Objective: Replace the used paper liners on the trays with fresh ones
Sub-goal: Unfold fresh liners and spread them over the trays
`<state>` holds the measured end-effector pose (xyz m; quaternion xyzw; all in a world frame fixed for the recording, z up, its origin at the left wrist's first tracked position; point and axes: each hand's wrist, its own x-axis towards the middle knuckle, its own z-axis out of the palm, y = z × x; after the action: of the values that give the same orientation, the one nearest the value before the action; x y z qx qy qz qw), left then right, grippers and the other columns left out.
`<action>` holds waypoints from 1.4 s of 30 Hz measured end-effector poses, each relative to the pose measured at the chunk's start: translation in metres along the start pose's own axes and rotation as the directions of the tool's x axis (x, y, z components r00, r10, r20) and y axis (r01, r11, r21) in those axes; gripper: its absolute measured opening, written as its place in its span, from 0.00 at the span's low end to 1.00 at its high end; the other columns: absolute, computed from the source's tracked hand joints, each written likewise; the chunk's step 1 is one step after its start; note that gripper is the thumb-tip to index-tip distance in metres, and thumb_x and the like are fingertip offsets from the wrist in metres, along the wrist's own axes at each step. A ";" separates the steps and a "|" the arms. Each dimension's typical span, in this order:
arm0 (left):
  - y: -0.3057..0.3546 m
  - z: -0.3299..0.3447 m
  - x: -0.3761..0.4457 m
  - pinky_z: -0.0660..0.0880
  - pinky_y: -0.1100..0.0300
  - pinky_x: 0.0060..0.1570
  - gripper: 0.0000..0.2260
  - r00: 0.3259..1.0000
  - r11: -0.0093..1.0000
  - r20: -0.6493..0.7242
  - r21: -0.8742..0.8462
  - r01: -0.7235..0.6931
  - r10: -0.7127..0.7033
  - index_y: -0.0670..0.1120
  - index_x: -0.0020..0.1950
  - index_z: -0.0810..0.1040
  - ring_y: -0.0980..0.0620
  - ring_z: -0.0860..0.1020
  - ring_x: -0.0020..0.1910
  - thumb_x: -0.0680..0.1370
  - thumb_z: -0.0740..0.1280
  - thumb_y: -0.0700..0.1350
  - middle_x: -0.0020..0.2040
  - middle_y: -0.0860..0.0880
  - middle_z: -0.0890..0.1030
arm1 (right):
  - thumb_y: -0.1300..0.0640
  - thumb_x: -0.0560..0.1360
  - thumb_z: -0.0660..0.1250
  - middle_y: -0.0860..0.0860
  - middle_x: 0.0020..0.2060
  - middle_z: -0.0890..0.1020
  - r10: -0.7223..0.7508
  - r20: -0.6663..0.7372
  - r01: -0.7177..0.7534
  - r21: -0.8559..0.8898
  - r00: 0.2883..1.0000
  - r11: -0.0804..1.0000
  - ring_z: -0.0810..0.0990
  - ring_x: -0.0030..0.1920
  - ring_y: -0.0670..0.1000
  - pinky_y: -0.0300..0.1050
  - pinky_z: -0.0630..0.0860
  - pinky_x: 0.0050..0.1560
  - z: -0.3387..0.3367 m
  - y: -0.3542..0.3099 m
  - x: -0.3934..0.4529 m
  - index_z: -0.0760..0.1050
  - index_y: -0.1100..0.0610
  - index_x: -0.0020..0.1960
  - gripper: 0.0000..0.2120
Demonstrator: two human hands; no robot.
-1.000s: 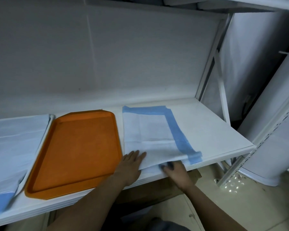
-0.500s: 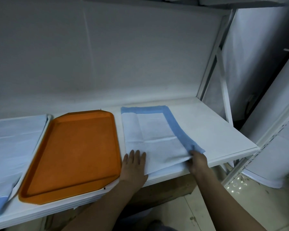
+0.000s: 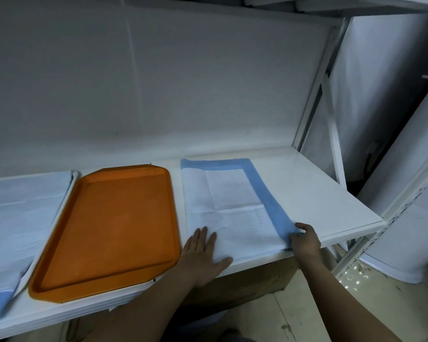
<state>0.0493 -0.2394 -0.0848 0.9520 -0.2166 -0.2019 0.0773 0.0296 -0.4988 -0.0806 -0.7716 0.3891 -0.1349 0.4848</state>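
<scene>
An orange tray (image 3: 109, 225) lies bare on the white shelf, with no liner in it. To its right lies a stack of white paper liners (image 3: 230, 201) with a blue border along the far and right edges. My left hand (image 3: 203, 253) presses flat on the near left part of the liners, fingers straight. My right hand (image 3: 304, 239) pinches the near right blue corner of the top liner at the shelf's front edge. At the far left, another tray holds a white liner (image 3: 17, 213) with a blue edge.
The white shelf (image 3: 307, 193) runs to a metal upright (image 3: 331, 99) on the right, with bare surface beyond the liners. A wall closes the back. An upper shelf hangs overhead. Below the shelf stands a brown box (image 3: 252, 282) on the floor.
My right hand moved right along the front edge to the liner's blue corner and took hold of it. My left hand stayed flat on the liners, thumb now spread.
</scene>
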 end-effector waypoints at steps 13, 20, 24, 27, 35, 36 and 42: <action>-0.044 -0.040 0.082 0.36 0.54 0.74 0.44 0.973 0.982 -0.231 0.177 0.058 -0.016 0.49 0.78 0.37 0.51 0.36 0.77 0.69 0.33 0.74 0.78 0.49 0.37 | 0.27 0.70 0.35 0.44 0.78 0.47 -0.426 0.554 0.699 -0.570 0.715 0.432 0.42 0.77 0.48 0.51 0.42 0.75 0.074 -0.033 0.011 0.48 0.47 0.77 0.41; -0.047 -0.030 0.103 0.35 0.51 0.74 0.55 0.964 0.979 -0.235 0.127 0.157 -0.124 0.47 0.77 0.35 0.45 0.36 0.77 0.56 0.24 0.75 0.77 0.44 0.36 | 0.23 0.56 0.19 0.41 0.77 0.45 -0.452 0.524 0.691 -0.586 0.722 0.423 0.40 0.77 0.47 0.50 0.41 0.75 0.081 -0.009 0.028 0.46 0.42 0.77 0.54; -0.043 -0.029 0.099 0.35 0.49 0.73 0.49 0.950 0.960 -0.258 0.168 0.223 -0.176 0.44 0.78 0.38 0.43 0.39 0.77 0.66 0.29 0.75 0.78 0.41 0.40 | 0.26 0.69 0.31 0.43 0.77 0.47 -0.395 0.391 0.555 -0.635 0.831 0.537 0.42 0.77 0.49 0.51 0.43 0.76 0.069 -0.009 0.038 0.48 0.44 0.77 0.41; -0.035 -0.025 0.086 0.35 0.47 0.74 0.44 0.955 0.956 -0.274 0.233 0.180 -0.113 0.43 0.78 0.39 0.44 0.39 0.77 0.69 0.29 0.69 0.78 0.42 0.41 | 0.38 0.80 0.44 0.45 0.78 0.48 -0.363 0.357 0.507 -0.671 0.861 0.541 0.43 0.77 0.51 0.52 0.45 0.76 0.059 -0.008 0.041 0.48 0.46 0.77 0.28; -0.012 0.005 0.017 0.33 0.45 0.73 0.45 0.974 0.956 -0.185 0.284 -0.077 0.133 0.52 0.78 0.38 0.44 0.39 0.77 0.64 0.25 0.72 0.78 0.46 0.39 | 0.43 0.80 0.53 0.52 0.69 0.69 -0.443 0.211 0.470 -0.621 0.871 0.627 0.66 0.69 0.53 0.51 0.62 0.68 0.043 -0.007 0.023 0.65 0.52 0.70 0.23; -0.013 0.006 0.015 0.34 0.44 0.73 0.44 0.976 0.953 -0.188 0.297 -0.054 0.114 0.53 0.78 0.38 0.43 0.40 0.77 0.65 0.27 0.73 0.78 0.45 0.39 | 0.43 0.79 0.54 0.52 0.67 0.72 -0.429 0.178 0.442 -0.607 0.885 0.660 0.69 0.67 0.54 0.52 0.64 0.66 0.037 -0.008 0.017 0.67 0.53 0.68 0.22; -0.009 0.005 0.011 0.33 0.45 0.73 0.49 0.985 0.971 -0.151 0.233 -0.047 0.084 0.55 0.77 0.36 0.44 0.37 0.77 0.58 0.23 0.72 0.78 0.45 0.37 | 0.50 0.74 0.65 0.57 0.63 0.74 -0.313 -0.214 0.205 -0.412 0.925 0.888 0.71 0.65 0.59 0.56 0.64 0.65 0.007 -0.006 -0.012 0.69 0.58 0.67 0.23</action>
<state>0.0593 -0.2365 -0.0955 0.9600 -0.2629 -0.0958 -0.0091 0.0279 -0.4841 -0.0769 -0.8703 0.3636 -0.2260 0.2437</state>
